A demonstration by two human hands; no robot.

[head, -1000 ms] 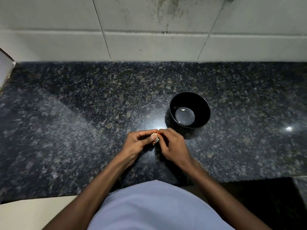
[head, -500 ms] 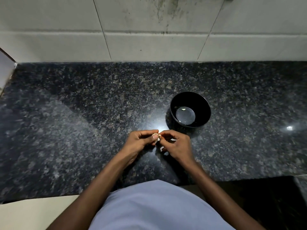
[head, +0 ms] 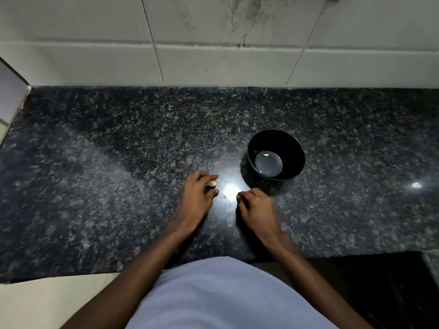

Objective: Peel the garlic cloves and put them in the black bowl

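Head view: a pale garlic clove [head: 212,183] is pinched in the curled fingers [head: 215,191] of the left hand [head: 198,194], just above the desk [head: 95,186]. Only its tip is exposed, pointing right toward the bowl [head: 298,153]; the long axis cannot be judged, since most of the clove is hidden by the hand. The right hand [head: 257,205] is curled, with a small pale fleck pinched at its fingertips; whether this is peel cannot be told. Both hands are slightly blurred. The black bowl stands on the desk, just beyond the right hand, with a small pale piece inside, hard to make out. The forearms are partly cut off by a light shirt [head: 225,295].

Versus 0.5 s ago: the hands, then joined on the clove, are now parted; the clove is kept by the left.
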